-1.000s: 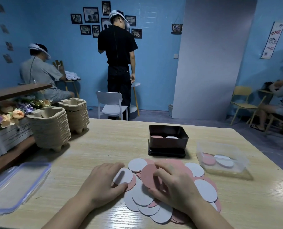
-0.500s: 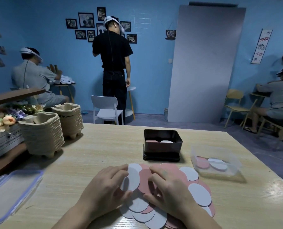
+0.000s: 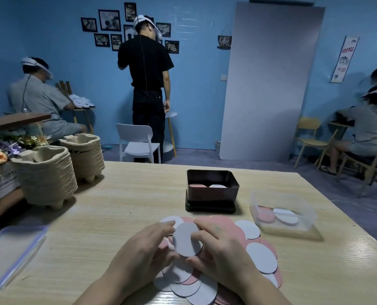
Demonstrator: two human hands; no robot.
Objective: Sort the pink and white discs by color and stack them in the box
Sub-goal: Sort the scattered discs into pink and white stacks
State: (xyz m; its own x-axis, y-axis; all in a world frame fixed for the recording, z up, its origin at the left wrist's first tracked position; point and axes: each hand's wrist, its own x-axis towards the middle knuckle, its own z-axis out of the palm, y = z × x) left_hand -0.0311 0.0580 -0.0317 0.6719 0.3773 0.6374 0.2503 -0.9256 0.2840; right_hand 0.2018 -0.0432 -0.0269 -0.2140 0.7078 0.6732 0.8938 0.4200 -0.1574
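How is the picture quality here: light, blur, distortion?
Head view: dim, bluish light; wide-angle warp tilts the grey panel; the person at the right edge is smeared; left hand, right hand and the white disc they hold are fairly sharp; soft sheen on the table at right, no harsh glare.

Two hands [image 3: 139, 256] [image 3: 225, 260], one held white disc [image 3: 186, 238], one black box [image 3: 211, 195], two pulp-tray stacks [image 3: 44, 177] [image 3: 85, 159].

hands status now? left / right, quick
Left hand: pinches the left edge of a white disc above the pile.
Right hand: pinches the same disc's right edge.
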